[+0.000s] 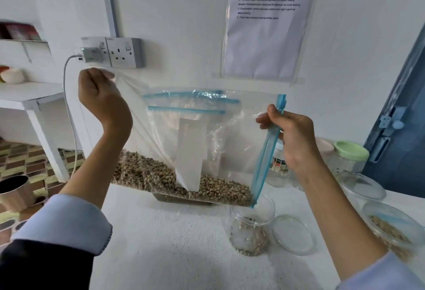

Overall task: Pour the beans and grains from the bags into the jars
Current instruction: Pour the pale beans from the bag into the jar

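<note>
Pouring step: left hand pinches bag corner high, right hand grips zip edge; beans pooled above open jar; next, steeper tilt needed

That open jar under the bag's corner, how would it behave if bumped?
The jar is probably light: clear, likely plastic, with beans only in its lower part. It stands upright on the white table with nothing bracing it, so a nudge from the bag would likely slide it rather than tip it. Being round, it would roll if knocked over.
</note>
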A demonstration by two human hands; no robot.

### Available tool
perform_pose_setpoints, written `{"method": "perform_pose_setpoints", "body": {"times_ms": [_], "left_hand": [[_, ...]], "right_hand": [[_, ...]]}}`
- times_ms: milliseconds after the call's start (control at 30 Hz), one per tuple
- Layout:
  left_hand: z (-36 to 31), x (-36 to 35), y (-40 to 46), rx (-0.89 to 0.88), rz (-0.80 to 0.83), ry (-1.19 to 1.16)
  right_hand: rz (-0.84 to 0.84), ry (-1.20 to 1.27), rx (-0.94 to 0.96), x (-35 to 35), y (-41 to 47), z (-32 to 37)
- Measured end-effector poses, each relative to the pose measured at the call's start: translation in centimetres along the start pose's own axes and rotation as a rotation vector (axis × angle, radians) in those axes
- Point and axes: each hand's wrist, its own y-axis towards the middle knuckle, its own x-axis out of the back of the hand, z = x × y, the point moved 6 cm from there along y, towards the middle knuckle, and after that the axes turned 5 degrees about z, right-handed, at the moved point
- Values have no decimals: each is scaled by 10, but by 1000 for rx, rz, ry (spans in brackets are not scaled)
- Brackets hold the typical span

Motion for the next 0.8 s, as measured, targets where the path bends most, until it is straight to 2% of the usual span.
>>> {"method": "perform_pose_setpoints", "body": {"times_ms": [133,533,800], "left_hand": [[0,0,-2,7,4,-1],[2,-1,-7,22,3,5],[2,-1,-6,3,6,52]], "right_hand": [[-78,38,18,1,-2,2],[-82,27,-10,-1,-4,-2],[-159,31,15,2,-8,-2]]}}
